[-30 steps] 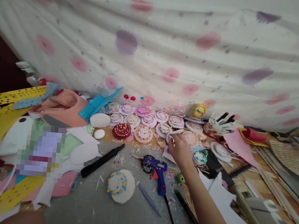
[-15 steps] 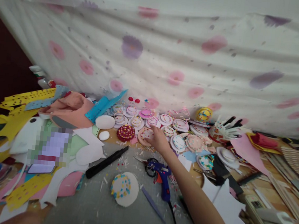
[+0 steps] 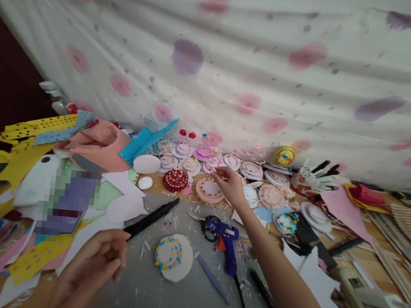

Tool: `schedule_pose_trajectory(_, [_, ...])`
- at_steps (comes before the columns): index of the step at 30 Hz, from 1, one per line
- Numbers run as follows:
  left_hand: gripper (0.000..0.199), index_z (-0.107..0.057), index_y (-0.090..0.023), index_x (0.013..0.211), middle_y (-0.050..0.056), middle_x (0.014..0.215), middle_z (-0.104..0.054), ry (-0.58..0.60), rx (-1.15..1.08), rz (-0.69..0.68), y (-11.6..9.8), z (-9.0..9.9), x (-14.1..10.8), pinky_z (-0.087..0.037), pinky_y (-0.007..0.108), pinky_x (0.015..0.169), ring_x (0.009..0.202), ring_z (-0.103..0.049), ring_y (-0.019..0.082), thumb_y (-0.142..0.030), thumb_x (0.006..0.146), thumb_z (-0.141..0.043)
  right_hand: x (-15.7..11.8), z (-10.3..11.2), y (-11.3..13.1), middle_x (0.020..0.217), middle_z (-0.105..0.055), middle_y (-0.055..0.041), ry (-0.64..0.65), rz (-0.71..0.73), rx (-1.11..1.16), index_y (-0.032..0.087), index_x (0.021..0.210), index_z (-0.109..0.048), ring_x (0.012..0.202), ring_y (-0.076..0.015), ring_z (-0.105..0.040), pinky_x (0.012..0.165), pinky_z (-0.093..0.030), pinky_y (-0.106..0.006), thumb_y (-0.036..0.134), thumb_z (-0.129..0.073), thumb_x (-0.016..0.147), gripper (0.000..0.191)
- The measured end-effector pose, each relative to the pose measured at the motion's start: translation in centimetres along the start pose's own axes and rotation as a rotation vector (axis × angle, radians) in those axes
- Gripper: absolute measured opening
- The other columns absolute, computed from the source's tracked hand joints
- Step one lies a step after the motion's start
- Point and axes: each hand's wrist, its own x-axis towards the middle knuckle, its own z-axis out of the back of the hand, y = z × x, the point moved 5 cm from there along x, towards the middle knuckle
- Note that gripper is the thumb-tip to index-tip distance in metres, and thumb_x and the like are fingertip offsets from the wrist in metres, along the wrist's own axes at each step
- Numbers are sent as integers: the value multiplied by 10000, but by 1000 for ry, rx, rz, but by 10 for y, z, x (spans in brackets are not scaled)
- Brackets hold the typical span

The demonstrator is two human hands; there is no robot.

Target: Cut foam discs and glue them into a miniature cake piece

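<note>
My right hand is over the back row, just above a peach miniature hat with a beaded ring. Its fingers are bent with the tips near each other, and I see nothing held in them. Lower left, my left hand is loosely curled, thumb apart from the fingers, and covers the near end of a black stick-like tool. Between my hands, a white miniature hat with blue and yellow beads lies on the grey mat. A dark red beaded hat is left of the peach one.
A blue glue gun with its cord, scissors and a purple strip lie right of the white hat. Several small decorated hats line the back. Felt scraps and a phone crowd the left; a pen cup stands right.
My left hand has come up into view from the lower left edge. My right hand has lifted off the peach hat and shifted slightly right, uncovering more of it.
</note>
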Motion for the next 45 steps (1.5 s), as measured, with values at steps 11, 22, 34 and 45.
schedule_pose_trajectory(11, [421, -661, -209, 1092, 97, 1164, -695, -98, -454, 172, 3, -38, 13, -534, 390, 971, 1116, -642, 289, -385, 721, -754, -35, 45, 136, 977, -704, -59, -18, 343, 69, 209, 1059, -630, 897, -202, -661, 815, -517, -347, 359, -661, 879, 237])
schedule_pose_trajectory(22, [451, -597, -303, 1311, 46, 1331, -628, 363, -775, 294, -32, -95, -7, -553, 371, 945, 1230, -585, 282, -347, 864, -635, -110, 45, 158, 1234, -630, -50, 230, 173, 556, 340, 1272, -538, 1141, -241, -608, 942, -537, -402, 399, -638, 904, 386])
schedule_pose_trajectory(34, [504, -591, -262, 1304, 77, 1420, -553, -5, -307, 255, 0, -67, -66, -496, 354, 1030, 1308, -512, 309, -347, 822, -709, -219, 11, 134, 1413, -476, -97, 113, 69, 371, 333, 1448, -320, 1248, -321, -523, 1023, -487, -487, 297, -797, 735, 858])
schedule_pose_trajectory(45, [540, -572, -325, 1336, 53, 1380, -592, 93, -147, 91, 12, -58, -117, -571, 329, 917, 1202, -607, 309, -283, 815, -710, -274, -1, 133, 1378, -499, -98, -37, 7, 642, 326, 1445, -308, 1270, -289, -516, 1038, -480, -471, 391, -763, 781, 808])
